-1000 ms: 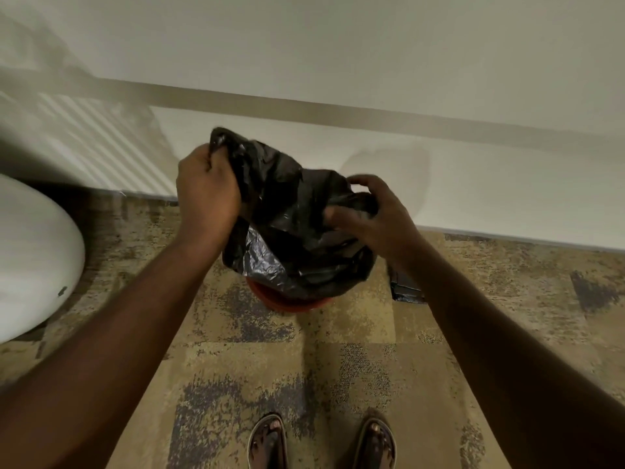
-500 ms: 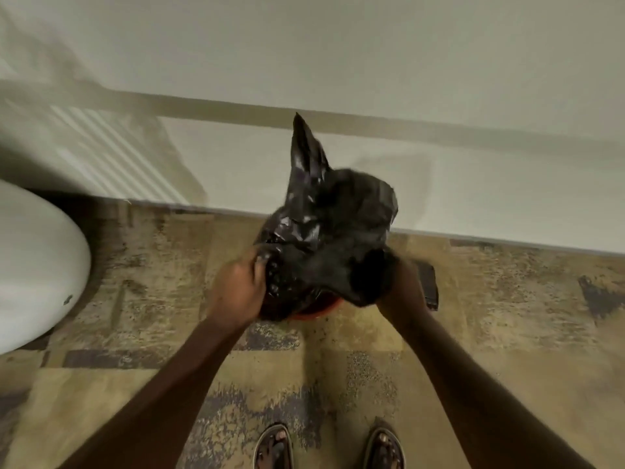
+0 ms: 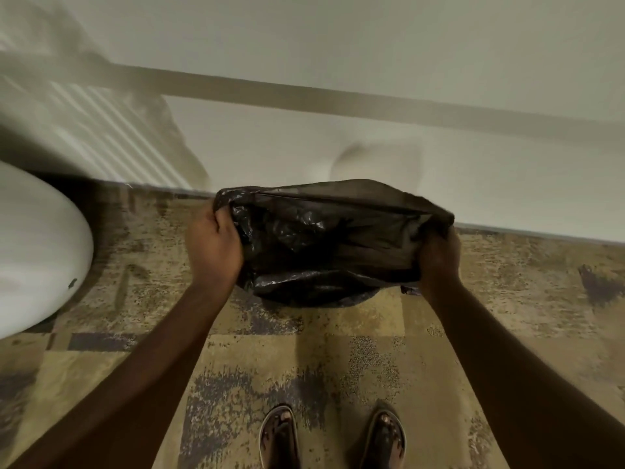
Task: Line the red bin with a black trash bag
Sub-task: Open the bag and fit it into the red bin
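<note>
A black trash bag (image 3: 331, 242) is stretched wide between my two hands, low over the floor by the wall, with its mouth pulled open towards me. My left hand (image 3: 213, 247) grips its left edge in a fist. My right hand (image 3: 439, 258) grips its right edge. The red bin is hidden under the bag; none of it shows.
A white rounded fixture (image 3: 37, 252) stands at the left. The pale wall (image 3: 338, 79) and its baseboard run just behind the bag. Patterned tan and grey carpet (image 3: 321, 360) covers the floor. My sandalled feet (image 3: 331, 438) are at the bottom edge.
My hands have moved apart and pulled the bunched bag out wide. The bag has dropped lower, and the red rim seen under it before is now covered.
</note>
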A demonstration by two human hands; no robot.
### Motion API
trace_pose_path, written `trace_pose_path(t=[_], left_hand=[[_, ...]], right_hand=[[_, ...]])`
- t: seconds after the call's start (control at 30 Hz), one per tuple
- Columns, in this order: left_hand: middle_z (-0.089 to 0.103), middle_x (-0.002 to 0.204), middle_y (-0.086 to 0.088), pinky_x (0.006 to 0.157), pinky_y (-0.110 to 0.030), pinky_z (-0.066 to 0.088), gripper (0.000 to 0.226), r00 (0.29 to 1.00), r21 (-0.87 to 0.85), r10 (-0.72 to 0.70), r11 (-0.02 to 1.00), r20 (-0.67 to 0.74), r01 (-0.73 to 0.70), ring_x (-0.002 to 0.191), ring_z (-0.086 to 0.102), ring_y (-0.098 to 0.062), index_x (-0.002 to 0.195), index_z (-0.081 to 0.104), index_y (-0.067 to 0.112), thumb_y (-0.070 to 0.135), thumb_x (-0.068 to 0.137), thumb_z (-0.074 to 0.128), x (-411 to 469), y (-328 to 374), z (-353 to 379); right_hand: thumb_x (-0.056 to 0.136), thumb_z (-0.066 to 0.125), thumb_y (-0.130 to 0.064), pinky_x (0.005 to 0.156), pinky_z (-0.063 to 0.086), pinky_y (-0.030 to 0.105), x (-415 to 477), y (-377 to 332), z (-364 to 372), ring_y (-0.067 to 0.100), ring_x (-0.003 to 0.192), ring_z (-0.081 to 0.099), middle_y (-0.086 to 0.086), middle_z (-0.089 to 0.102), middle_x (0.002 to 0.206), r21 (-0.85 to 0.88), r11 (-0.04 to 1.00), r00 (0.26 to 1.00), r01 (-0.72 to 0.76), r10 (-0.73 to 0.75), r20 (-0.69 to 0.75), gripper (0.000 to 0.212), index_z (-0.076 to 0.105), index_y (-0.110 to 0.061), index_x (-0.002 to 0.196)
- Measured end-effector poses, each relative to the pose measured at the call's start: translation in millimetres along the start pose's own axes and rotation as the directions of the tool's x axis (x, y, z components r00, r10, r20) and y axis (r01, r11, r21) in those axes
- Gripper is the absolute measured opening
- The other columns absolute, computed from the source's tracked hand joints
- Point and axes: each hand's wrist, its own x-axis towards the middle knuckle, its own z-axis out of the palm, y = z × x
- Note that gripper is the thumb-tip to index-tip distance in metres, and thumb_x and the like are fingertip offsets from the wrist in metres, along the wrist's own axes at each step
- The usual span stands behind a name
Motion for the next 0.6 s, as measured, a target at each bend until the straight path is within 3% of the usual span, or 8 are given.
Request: trace_pose_path(t=[0.07, 0.13, 0.23, 0.33, 0.4, 0.5, 0.6], left_hand=[[0.048, 0.059, -0.001, 0.043, -0.012, 0.032, 0.032, 0.997, 0.018, 0.083, 0.996, -0.002, -0.083, 0.046, 0.046, 0.004, 0.079, 0.059, 0.012, 0.019, 0.100, 0.037, -1, 9, -5], [0.038, 0.053, 0.005, 0.040, -0.010, 0.030, 0.039, 0.985, 0.047, 0.165, 0.985, 0.049, -0.167, 0.043, 0.044, 0.005, 0.065, 0.047, 0.020, 0.026, 0.102, 0.036, -2, 20, -12], [0.034, 0.049, 0.003, 0.038, -0.013, 0.024, 0.047, 0.982, 0.129, 0.088, 0.986, 0.169, -0.110, 0.039, 0.037, -0.004, 0.056, 0.036, 0.023, 0.034, 0.101, 0.035, 2, 22, -15], [0.044, 0.056, 0.006, 0.042, -0.014, 0.026, 0.042, 0.986, 0.139, 0.045, 0.988, 0.158, -0.068, 0.050, 0.043, -0.006, 0.067, 0.046, 0.015, 0.037, 0.101, 0.034, 11, 13, -17], [0.043, 0.062, 0.010, 0.045, -0.014, 0.029, 0.032, 0.986, 0.123, 0.083, 0.987, 0.144, -0.101, 0.056, 0.041, -0.001, 0.081, 0.049, 0.012, 0.033, 0.101, 0.035, 11, 7, -20], [0.049, 0.074, 0.008, 0.055, -0.019, 0.037, 0.014, 0.977, 0.105, 0.095, 0.988, 0.189, -0.117, 0.066, 0.048, -0.002, 0.097, 0.044, 0.017, 0.031, 0.099, 0.041, 8, -8, -17], [0.050, 0.078, 0.005, 0.058, -0.025, 0.044, 0.012, 0.979, 0.050, 0.041, 0.997, 0.198, -0.051, 0.068, 0.052, -0.006, 0.099, 0.038, 0.015, 0.023, 0.097, 0.047, 5, -26, -12]], right_hand=[[0.097, 0.046, -0.023, 0.072, 0.050, 0.036, -1, -7, -1, 0.024, 0.088, 0.062, -0.001, 0.065, 0.092, -0.048, 0.994, 0.992, 0.101, -0.097, 0.080, 0.019, 0.062, -0.019, 0.106], [0.098, 0.046, -0.025, 0.067, 0.049, 0.032, -8, -13, 5, 0.020, 0.083, 0.060, 0.000, 0.061, 0.092, -0.155, 0.963, 0.956, 0.221, -0.183, 0.228, 0.011, 0.055, -0.024, 0.103], [0.097, 0.049, -0.030, 0.055, 0.044, 0.022, -18, -19, 12, 0.013, 0.075, 0.057, -0.006, 0.055, 0.086, -0.287, 0.898, 0.909, 0.333, -0.225, 0.352, 0.023, 0.043, -0.016, 0.114], [0.094, 0.055, -0.030, 0.051, 0.043, 0.017, -22, -16, 19, 0.005, 0.072, 0.059, -0.011, 0.057, 0.085, -0.387, 0.815, 0.879, 0.431, -0.282, 0.384, 0.034, 0.042, -0.017, 0.123], [0.095, 0.052, -0.019, 0.051, 0.040, 0.022, -24, -11, 26, 0.016, 0.069, 0.060, -0.001, 0.059, 0.082, -0.457, 0.708, 0.833, 0.539, -0.367, 0.414, 0.019, 0.052, -0.014, 0.112], [0.092, 0.048, -0.010, 0.056, 0.034, 0.022, -18, -1, 33, 0.024, 0.076, 0.052, 0.009, 0.056, 0.086, -0.547, 0.677, 0.868, 0.492, -0.335, 0.366, 0.012, 0.059, -0.007, 0.096], [0.090, 0.050, -0.018, 0.060, 0.042, 0.022, -11, 10, 40, 0.029, 0.081, 0.056, 0.013, 0.060, 0.092, -0.480, 0.818, 0.940, 0.317, -0.203, 0.275, 0.017, 0.063, -0.007, 0.086]])
